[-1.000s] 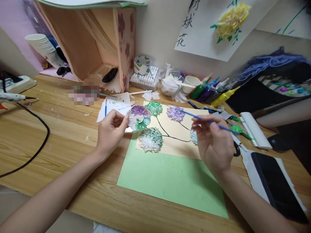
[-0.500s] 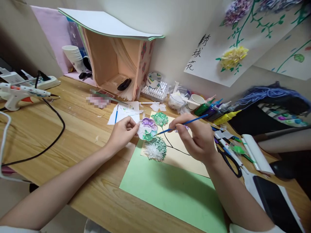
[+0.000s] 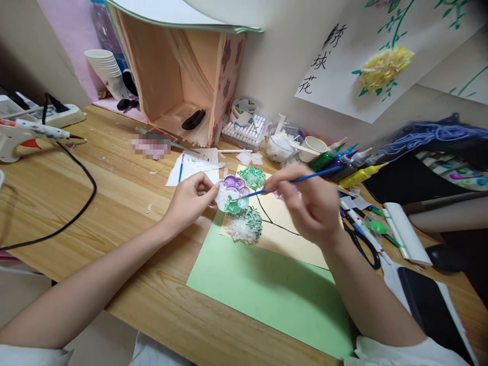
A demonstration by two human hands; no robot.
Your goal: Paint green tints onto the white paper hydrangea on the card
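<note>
My left hand (image 3: 195,195) pinches the edge of a small flower-shaped paint palette (image 3: 232,193), with purple and green paint in its wells. In my right hand (image 3: 307,201) is a thin blue paintbrush (image 3: 305,177), its tip at the green paint in the palette. Just below the palette lies a fluffy paper pompom flower (image 3: 244,226), white at the left and green along its upper right. A second, green pompom flower (image 3: 252,177) sits behind the palette. Both are on a cream sheet (image 3: 282,244) with drawn dark stems. My right hand partly hides a purplish flower.
Beneath the cream sheet lies green paper (image 3: 263,295). Several paint bottles (image 3: 360,175), a paper cup (image 3: 313,148) and a marker box (image 3: 246,132) line the back. Scissors (image 3: 364,246) and pens lie right. A glue gun (image 3: 30,134) with a black cable is left; a peach box (image 3: 183,76) stands behind.
The brush tip has shifted up and left within the palette's green area, and my right hand has moved slightly. The camera view has tilted downward a little. Both hands keep their holds.
</note>
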